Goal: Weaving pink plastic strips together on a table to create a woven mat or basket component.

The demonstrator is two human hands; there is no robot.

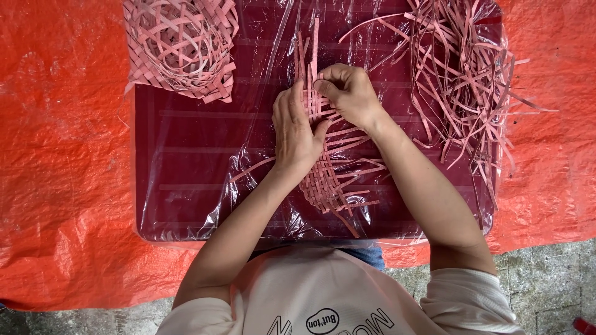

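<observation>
Fingers (326, 84) of the right hand (351, 93) pinch a pink strip (314, 43) while the left hand (297, 127) lies flat, fingers extended, on the woven mat (326, 180) at mid-counter (186, 155); a sharp tug could, in my judgement, loosen the weave.

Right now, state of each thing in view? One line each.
Woven mat: half-woven, flat on the table, loose strip ends sticking out.
Left hand: pressed flat on the mat.
Right hand: grip pinched on a strip at the mat's top.
Basket: woven, lying at the table's far left corner.
Loose strips: untidy pile, unwoven.
Table: covered in clear plastic film.
</observation>
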